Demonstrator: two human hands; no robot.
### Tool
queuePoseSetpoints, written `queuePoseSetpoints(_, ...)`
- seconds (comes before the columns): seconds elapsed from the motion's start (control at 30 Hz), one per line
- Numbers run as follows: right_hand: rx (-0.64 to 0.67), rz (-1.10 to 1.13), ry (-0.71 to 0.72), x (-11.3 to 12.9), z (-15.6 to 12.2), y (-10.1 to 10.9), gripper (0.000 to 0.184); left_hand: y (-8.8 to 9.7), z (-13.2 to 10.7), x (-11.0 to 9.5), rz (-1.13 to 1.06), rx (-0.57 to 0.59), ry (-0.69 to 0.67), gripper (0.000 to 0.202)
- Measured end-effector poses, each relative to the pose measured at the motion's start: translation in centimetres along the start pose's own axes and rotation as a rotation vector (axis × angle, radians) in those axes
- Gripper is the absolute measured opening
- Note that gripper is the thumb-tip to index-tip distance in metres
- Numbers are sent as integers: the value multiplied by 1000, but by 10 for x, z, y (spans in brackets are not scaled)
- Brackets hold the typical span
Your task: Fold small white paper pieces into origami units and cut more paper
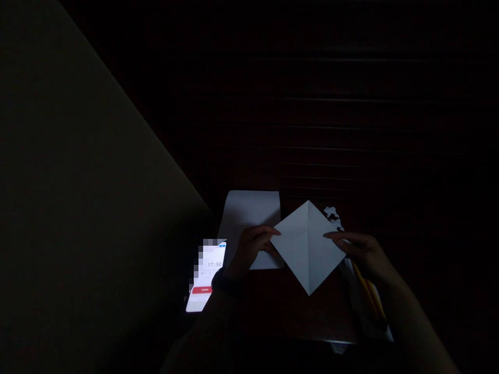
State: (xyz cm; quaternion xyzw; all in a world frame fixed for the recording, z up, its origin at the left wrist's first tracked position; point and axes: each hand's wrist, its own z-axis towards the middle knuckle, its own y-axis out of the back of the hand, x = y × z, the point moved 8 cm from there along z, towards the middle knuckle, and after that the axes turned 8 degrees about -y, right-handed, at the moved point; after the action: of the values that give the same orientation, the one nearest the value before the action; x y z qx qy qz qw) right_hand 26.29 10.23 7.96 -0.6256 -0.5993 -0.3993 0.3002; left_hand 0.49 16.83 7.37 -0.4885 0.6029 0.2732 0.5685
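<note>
The scene is very dark. A white square of paper [307, 249] lies turned like a diamond on a dark table, with a crease running from its top corner to its bottom corner. My left hand [251, 248] rests at the paper's left corner, fingers curled onto its edge. My right hand [360, 252] reaches in from the right, fingertips pressing on the paper's right corner. A dark band sits on my left wrist.
A second white sheet [249, 210] lies behind the folded one. A lit phone [206, 278] lies to the left. Yellow pencils [370, 296] on white paper lie under my right forearm. Small white scraps [333, 215] sit near the paper's upper right. A pale wall [70, 197] fills the left.
</note>
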Motion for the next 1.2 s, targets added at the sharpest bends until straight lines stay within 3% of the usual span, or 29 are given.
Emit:
queuePoseSetpoints(0.37,38,-18,-29,0,1,-2,31,-11,-9,-18,185,203,-138,29)
queuePoseSetpoints(0.53,21,-44,-23,0,2,3,31,-4,-5,-13,297,149,-98,24)
queuePoseSetpoints(0.63,128,-99,-65,3,-2,-1,34,1,-3,-6,264,109,-37,23)
queuePoseSetpoints(0.73,306,-143,-93,6,-10,-10,49,4,-2,0,122,72,-12,25)
queuePoseSetpoints(0.8,347,-139,-86,8,-12,-12,52,4,-1,2,21,71,-10,25)
queuePoseSetpoints(1.03,144,-101,3,0,2,9,33,-1,-3,-6,-110,98,-32,21)
queuePoseSetpoints(1.2,74,-77,-2,-3,4,17,31,-2,-6,-2,16,26,29,23)
